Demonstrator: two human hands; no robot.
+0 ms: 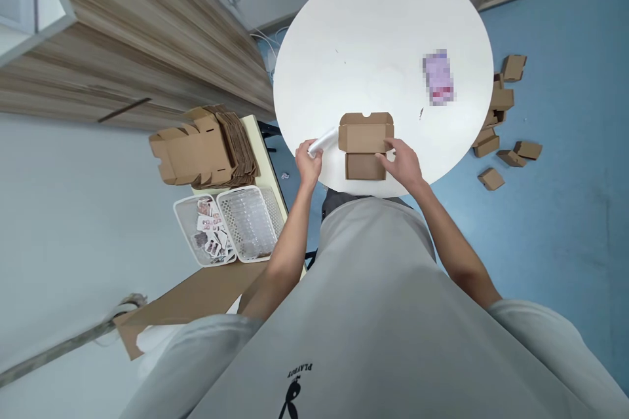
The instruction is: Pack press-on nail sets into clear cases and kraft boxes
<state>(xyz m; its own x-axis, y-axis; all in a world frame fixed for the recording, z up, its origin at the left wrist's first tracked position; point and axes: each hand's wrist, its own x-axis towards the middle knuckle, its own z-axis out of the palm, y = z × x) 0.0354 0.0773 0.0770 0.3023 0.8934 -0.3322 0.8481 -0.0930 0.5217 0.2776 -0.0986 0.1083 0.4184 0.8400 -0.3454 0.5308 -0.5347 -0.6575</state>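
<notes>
A small brown cardboard box (365, 166) stands near the front edge of the round white table (363, 26), its lid raised and folded back away from me. The inside looks bare. My right hand (403, 162) is at the box's right side, thumb and forefinger on the lid and the box edge. To the left of the box, my left hand (309, 160) is closed around a slim whitish object (324, 141), apparently a clear plastic packet or tube. Its far end points toward the box's left side; what is inside it cannot be made out.
At left, a side table holds a stack of flattened cardboard boxes (196, 150), a white basket (179, 216) of small printed pieces and another basket (271, 209) of clear plastic packets. A blurred purple item (439, 78) lies on the table. Several folded boxes (501, 99) lie on the floor at right.
</notes>
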